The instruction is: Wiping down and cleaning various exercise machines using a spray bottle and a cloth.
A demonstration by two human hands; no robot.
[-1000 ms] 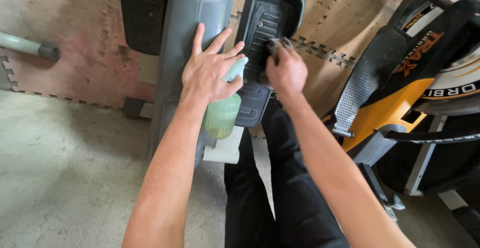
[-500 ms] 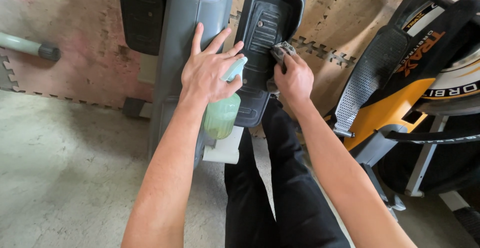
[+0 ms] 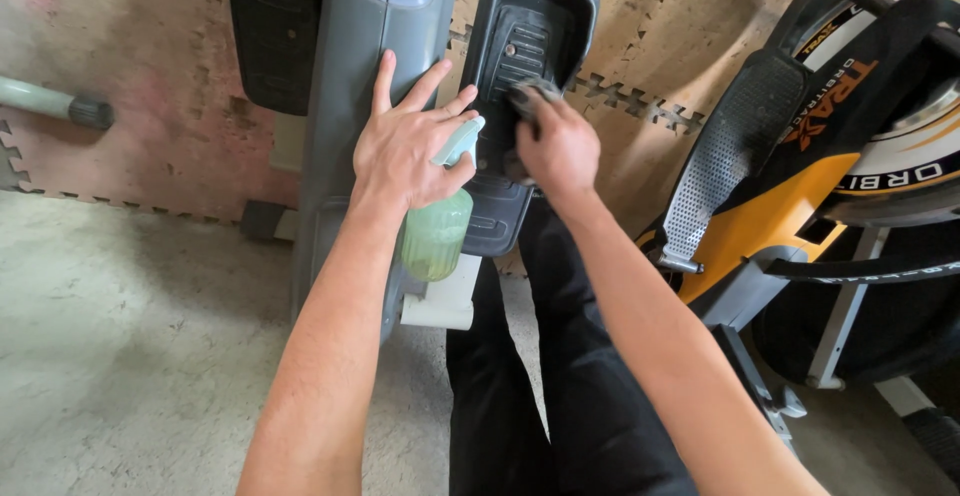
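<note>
While the left hand (image 3: 405, 151) lies splayed on the grey machine housing (image 3: 350, 106), its thumb and lower fingers pinch a green spray bottle (image 3: 436, 231) against it. Just beside the housing, the right hand (image 3: 556, 151) bunches a dark cloth (image 3: 527, 91), pressed onto the black ribbed pedal (image 3: 520, 86). Orange exercise machine (image 3: 780, 216) sits further from the housing, past the pedal.

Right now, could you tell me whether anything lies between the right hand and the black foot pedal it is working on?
Only the dark cloth: the right hand presses it onto the ribbed tread of the black foot pedal. The left hand, holding a green spray bottle, rests to the side on the grey machine housing, not in the way.
</note>
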